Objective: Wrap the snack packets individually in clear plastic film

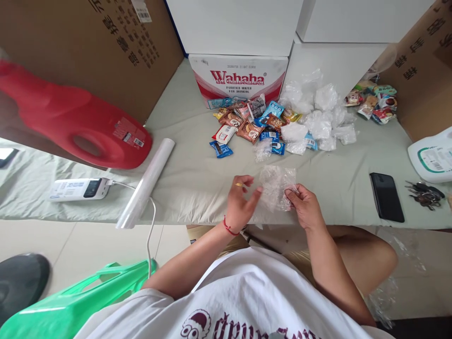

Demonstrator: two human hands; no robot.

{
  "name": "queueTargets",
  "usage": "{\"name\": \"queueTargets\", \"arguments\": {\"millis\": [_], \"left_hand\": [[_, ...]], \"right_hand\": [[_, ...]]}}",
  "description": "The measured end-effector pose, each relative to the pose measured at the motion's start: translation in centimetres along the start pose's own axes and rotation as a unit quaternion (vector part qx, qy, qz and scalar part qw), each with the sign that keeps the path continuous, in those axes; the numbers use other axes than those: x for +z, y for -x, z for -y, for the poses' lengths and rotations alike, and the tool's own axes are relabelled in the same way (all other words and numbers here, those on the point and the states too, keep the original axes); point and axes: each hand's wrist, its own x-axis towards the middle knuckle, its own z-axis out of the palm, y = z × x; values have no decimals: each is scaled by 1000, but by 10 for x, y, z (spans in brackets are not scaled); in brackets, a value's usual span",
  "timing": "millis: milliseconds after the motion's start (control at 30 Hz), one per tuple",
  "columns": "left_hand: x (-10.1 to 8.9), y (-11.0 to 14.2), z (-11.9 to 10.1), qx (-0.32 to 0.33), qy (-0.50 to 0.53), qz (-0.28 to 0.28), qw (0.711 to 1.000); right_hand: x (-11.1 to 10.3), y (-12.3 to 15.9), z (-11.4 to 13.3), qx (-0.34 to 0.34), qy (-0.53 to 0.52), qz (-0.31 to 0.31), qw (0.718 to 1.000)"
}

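Quantities were as follows: one clear plastic bag (pixel 273 186) between two bare hands, one plastic film roll (pixel 146 183), one power bank (pixel 79 189), one smartphone (pixel 387 197), one key bunch (pixel 426 195), one red jug (pixel 81 122), one white jug (pixel 432 155) and one Wahaha carton (pixel 240 77). Snack packets (pixel 250 130) numbered more than ten; overlap prevented an exact count. Crumpled clear wrappers (pixel 323 120) overlapped likewise and could not be counted.

The plastic bag was transparent, thin and heavily wrinkled, spread roughly into a rectangle with glossy creases. It was located between the fingers of the two hands, over the near part of the covered table (pixel 197 188).

The right hand (pixel 306 203) held the bag's right edge in a narrow pinch, thumb over the film, forearm angled forward and inward. The left hand (pixel 239 202) was at the bag's left edge, fingers bent, thumb extended toward the film and set apart from the forefinger; contact between thumb and film could not be determined. A ring and a red bracelet (pixel 230 227) were fitted on the left side.

The snack packets and wrappers lay beyond the fingertips, the smartphone to the right of the right fingers, and the film roll to the left of the left fingers.
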Motion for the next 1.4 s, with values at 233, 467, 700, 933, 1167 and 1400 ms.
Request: {"name": "queueTargets", "arguments": {"millis": [233,467,700,933,1167,1400], "left_hand": [[24,-8,-6,13,-86,116,989],[24,2,-16,120,-130,162,971],[-4,-17,-12,-63,66,54,994],[-45,-49,0,-250,223,52,941],[-35,-43,5,-310,219,77,922],[-38,-31,1,-304,226,101,920]], "right_hand": [[-8,13,4,-53,42,79,995],[-23,0,22,-124,95,-1,988],[-35,-17,25,-75,19,-30,997],[-91,-15,13,-18,116,-69,991],[-50,27,39,-305,357,-163,868],[6,5,18,-297,368,-88,877]]}}
